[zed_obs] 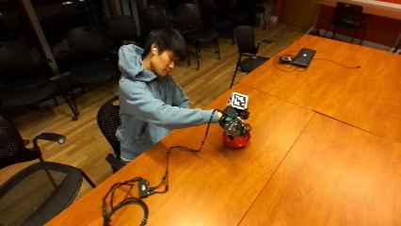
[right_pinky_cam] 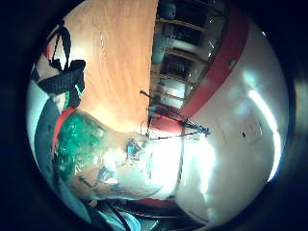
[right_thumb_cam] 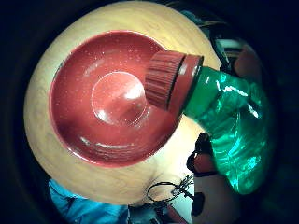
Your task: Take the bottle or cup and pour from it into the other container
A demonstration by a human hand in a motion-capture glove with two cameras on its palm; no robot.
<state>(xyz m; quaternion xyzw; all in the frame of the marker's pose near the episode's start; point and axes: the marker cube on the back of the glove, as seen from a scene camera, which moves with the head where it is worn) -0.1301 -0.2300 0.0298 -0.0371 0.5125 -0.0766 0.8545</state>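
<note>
The person (zed_obs: 147,101) at the wooden table (zed_obs: 300,160) wears a light grey-blue hooded sweatshirt, its hood bunched behind the neck and its long sleeves reaching the wrists. A small white earbud sits in one ear. The right hand (zed_obs: 230,123), out over the table, is covered by a black glove, with black straps looped across the palm.

One bottle (right_thumb_cam: 224,121), one bowl (right_thumb_cam: 79,135), seemingly.
</note>
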